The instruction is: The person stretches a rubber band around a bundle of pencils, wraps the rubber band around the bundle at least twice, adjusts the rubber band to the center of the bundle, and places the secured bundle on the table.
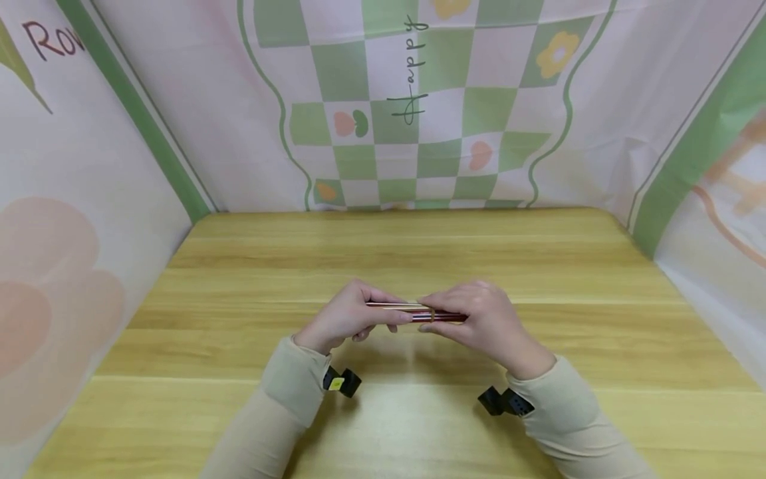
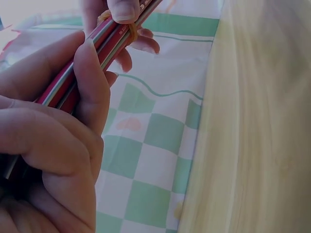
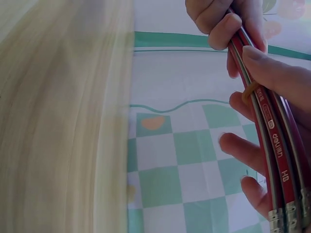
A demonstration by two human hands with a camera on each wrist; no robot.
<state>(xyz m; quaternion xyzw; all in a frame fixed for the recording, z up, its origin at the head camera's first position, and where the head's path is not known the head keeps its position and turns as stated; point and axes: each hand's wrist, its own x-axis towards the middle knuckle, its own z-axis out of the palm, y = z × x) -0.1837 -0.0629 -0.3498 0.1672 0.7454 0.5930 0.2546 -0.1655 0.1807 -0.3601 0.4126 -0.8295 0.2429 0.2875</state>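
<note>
A bundle of several red and dark striped pencils (image 3: pixel 277 141) is held level above the table, between both hands. A tan rubber band (image 3: pixel 249 91) wraps round it near the middle. My left hand (image 1: pixel 347 316) grips one end, its thumb laid along the pencils. My right hand (image 1: pixel 479 319) pinches the bundle at the rubber band, thumb on one side and fingers on the other. In the right wrist view, the metal eraser ends (image 3: pixel 290 216) point toward the right wrist. The pencils' far ends are hidden inside the left hand.
Under the hands lies a wood-grain table (image 1: pixel 407 253). A printed cloth with green and white checks (image 1: pixel 395 120) hangs behind its far edge, and cloth walls stand on both sides. Each sleeve (image 1: pixel 293 386) carries a small black wrist camera (image 1: pixel 350 384).
</note>
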